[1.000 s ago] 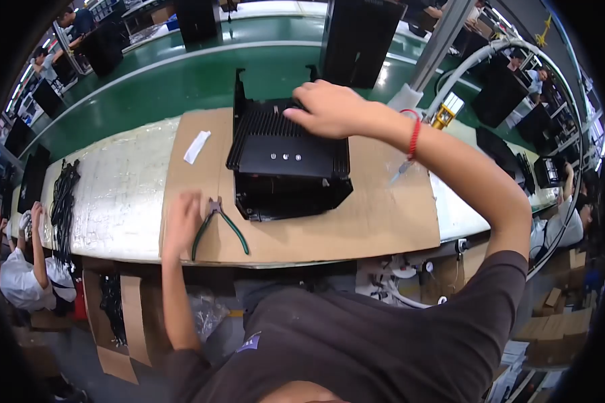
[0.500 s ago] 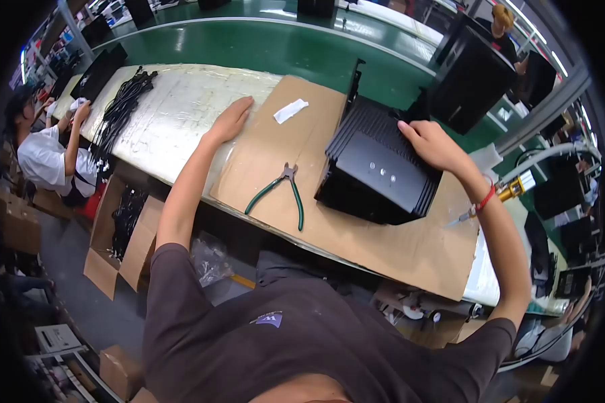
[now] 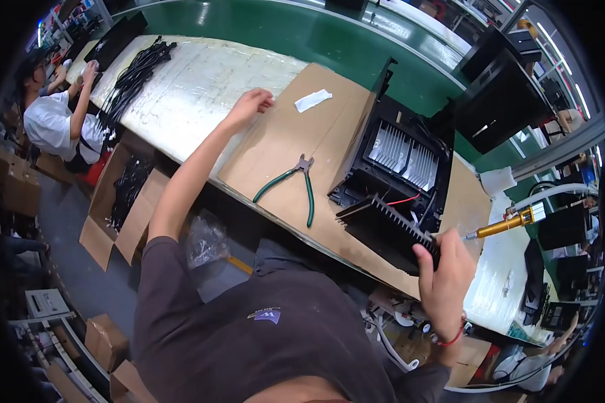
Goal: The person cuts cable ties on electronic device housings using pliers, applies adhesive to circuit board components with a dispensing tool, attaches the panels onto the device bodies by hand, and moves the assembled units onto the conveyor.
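Note:
My right hand (image 3: pixel 445 279) grips the right end of a black ribbed cover (image 3: pixel 390 235), thumb on the near side. The cover stands tilted at the front of a black housing (image 3: pixel 356 178); whether they still touch at the left end is unclear. Inside the housing, silver metal fins (image 3: pixel 405 156) and a red wire (image 3: pixel 403 200) show. My left hand (image 3: pixel 250 106) holds nothing, its fingers loosely bent near the left edge of the cardboard sheet (image 3: pixel 275 151). Green-handled cutting pliers (image 3: pixel 296 176) lie spread between that hand and the housing.
A white paper strip (image 3: pixel 313 101) lies on the cardboard. Black cables (image 3: pixel 131 77) are heaped farther left, near a seated person (image 3: pixel 54 127). A gold-coloured driver (image 3: pixel 507 225) hangs at the right. An opened carton (image 3: pixel 138 201) with cables stands on the floor; black units (image 3: pixel 501 107) stand behind.
My right hand has moved down towards me with the ribbed cover, exposing the housing's inside. My left hand has lifted slightly and its fingers have bent. The camera view has shifted.

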The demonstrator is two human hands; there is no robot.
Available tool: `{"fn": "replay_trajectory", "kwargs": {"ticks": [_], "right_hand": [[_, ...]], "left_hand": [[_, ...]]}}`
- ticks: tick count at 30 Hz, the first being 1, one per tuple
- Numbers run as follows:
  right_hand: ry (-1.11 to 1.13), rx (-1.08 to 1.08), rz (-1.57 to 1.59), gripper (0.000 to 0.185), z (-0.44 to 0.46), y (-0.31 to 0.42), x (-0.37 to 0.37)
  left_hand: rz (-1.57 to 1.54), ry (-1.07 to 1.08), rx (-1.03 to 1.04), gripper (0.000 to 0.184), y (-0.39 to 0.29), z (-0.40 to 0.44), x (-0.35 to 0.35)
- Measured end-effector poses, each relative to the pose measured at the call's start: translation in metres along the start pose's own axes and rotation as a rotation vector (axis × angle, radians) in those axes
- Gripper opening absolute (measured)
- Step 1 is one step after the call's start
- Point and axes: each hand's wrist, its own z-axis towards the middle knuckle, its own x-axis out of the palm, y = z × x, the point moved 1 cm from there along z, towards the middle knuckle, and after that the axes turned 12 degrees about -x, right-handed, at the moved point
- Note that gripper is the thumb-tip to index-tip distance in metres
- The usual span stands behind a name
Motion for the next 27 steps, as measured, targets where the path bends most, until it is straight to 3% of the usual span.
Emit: {"fn": "replay_trajectory", "kwargs": {"ticks": [4, 6, 10, 12, 13, 14, 15, 17, 18, 19, 20, 24, 25, 26, 27], "right_hand": [[-0.042, 0.003, 0.008, 0.027, -0.017, 0.004, 0.016], [-0.119, 0.003, 0.065, 0.028, -0.026, 0.003, 0.024], [-0.149, 0.008, 0.111, 0.027, -0.046, 0.0, 0.033], [-0.154, 0.014, 0.134, 0.029, -0.05, 0.001, 0.035], [-0.167, 0.007, 0.151, 0.031, -0.053, 0.002, 0.036], [-0.155, 0.06, 0.145, 0.031, -0.055, 0.003, 0.036], [-0.167, 0.024, 0.129, 0.034, -0.055, 0.004, 0.037], [-0.162, 0.001, 0.092, 0.038, -0.056, 0.009, 0.04], [-0.141, -0.01, 0.075, 0.04, -0.058, 0.012, 0.042], [-0.162, -0.037, 0.06, 0.038, -0.061, 0.013, 0.049], [-0.183, -0.065, 0.047, 0.037, -0.061, 0.014, 0.055], [-0.135, -0.081, -0.02, 0.031, -0.075, 0.021, 0.074], [-0.149, -0.09, -0.009, 0.027, -0.079, 0.018, 0.074], [-0.145, -0.059, -0.038, 0.027, -0.082, 0.01, 0.067], [-0.152, 0.01, 0.177, 0.023, -0.084, -0.003, 0.056]], "left_hand": [[-0.241, -0.148, 0.037, 0.024, 0.002, 0.016, -0.014], [-0.348, -0.196, 0.191, 0.024, -0.008, 0.015, -0.016], [-0.105, -0.38, 0.49, 0.024, -0.037, -0.023, -0.008], [-0.461, -0.346, 0.348, 0.019, -0.047, -0.085, 0.021], [-0.506, -0.12, 0.335, 0.018, -0.055, -0.133, 0.049], [-0.44, -0.004, 0.21, 0.018, -0.053, -0.175, 0.075], [-0.169, 0.063, 0.065, 0.022, -0.052, -0.216, 0.098], [-0.084, 0.585, -0.312, 0.032, -0.05, -0.275, 0.136], [-0.167, 0.837, -0.37, 0.06, -0.037, -0.292, 0.152], [-0.461, 0.971, -0.502, 0.078, -0.038, -0.307, 0.171], [-0.714, 1.038, -0.498, 0.085, -0.026, -0.314, 0.189], [-1.125, 0.856, -0.771, 0.061, -0.033, -0.313, 0.216], [-1.025, 0.718, -0.867, 0.052, -0.041, -0.31, 0.22], [-1.015, 0.757, -0.888, 0.052, -0.039, -0.307, 0.225], [-0.93, 0.732, -0.871, 0.051, -0.035, -0.306, 0.227]]}}
